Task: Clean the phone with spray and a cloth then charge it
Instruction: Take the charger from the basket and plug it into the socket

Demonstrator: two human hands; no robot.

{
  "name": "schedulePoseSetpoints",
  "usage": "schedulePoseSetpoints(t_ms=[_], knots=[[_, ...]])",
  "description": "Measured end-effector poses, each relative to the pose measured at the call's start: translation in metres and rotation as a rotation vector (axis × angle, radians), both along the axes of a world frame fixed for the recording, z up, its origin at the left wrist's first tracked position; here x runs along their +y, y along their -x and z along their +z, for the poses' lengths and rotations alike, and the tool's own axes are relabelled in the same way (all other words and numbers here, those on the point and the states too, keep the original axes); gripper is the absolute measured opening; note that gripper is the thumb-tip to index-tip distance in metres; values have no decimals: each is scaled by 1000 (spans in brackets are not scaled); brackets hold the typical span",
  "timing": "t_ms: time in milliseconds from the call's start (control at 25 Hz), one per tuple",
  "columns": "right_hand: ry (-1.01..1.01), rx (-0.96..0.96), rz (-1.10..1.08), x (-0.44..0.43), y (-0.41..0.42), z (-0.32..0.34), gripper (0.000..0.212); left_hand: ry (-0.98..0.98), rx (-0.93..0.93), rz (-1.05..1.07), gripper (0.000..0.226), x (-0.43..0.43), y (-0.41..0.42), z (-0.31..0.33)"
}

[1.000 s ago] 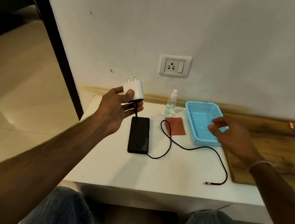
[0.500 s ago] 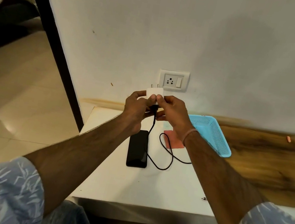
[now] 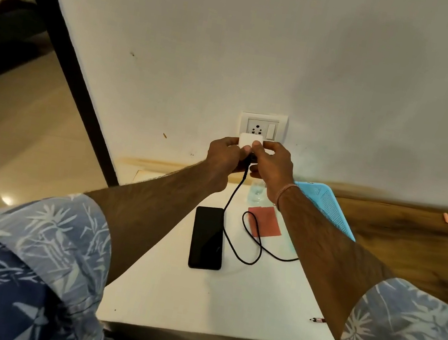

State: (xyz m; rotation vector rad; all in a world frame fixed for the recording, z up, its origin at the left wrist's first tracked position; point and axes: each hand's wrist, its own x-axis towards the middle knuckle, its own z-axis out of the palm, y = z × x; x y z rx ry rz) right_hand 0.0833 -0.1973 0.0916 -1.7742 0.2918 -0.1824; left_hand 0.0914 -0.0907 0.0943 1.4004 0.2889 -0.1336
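- The white table (image 3: 194,307) sits below the wall socket (image 3: 262,127). Nothing lying flat on it has shifted in the last second.
- The blue basket (image 3: 326,205), below and right of the socket, no longer has a hand near it.
- The right hand (image 3: 272,163) has left the basket and joined the left hand (image 3: 225,153) just under the socket. Both now pinch the charger adapter between thumb and curled fingers, one hand on each side.
- The phone (image 3: 207,238) lies face up well below the socket, untouched and with nothing plugged into it.
- The red cloth (image 3: 266,221) lies below the socket, right of the phone, with the spray bottle (image 3: 256,193) half hidden behind the right wrist. Both seem finished with.
- The black cable (image 3: 250,251) now hangs from the adapter down to its loop on the table.
- The charger adapter (image 3: 247,141) was held by the left hand alone, lower and left of the socket. It has risen to overlap the plate's bottom edge, though its pins look not yet seated.
- The cable's connector (image 3: 317,320), far below and right of the socket, is still free. Plugging in comes first, then the phone.
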Motion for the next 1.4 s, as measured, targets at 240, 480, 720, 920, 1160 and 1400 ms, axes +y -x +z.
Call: schedulePoseSetpoints(t_ms=[240, 480, 720, 920, 1160, 1400], knots=[[39, 44, -33, -13, -37, -18, 39, -25, 18, -12, 36, -15, -39, -20], [68, 55, -43, -21, -62, -28, 40, -51, 14, -8, 36, -25, -63, -30], [63, 48, -52, -21, -74, -29, 40, -86, -1, 12, 40, -27, -73, -35], [91, 37, -55, -22, -79, -29, 43, -108, -37, 22, 34, -30, -78, -38], [142, 58, -85, -21, -85, -27, 43, -133, -45, 55, 28, -32, -83, -37], [127, 34, -103, -20, -90, -30, 41, -166, -59, 101, 27, -34, -86, -37]])
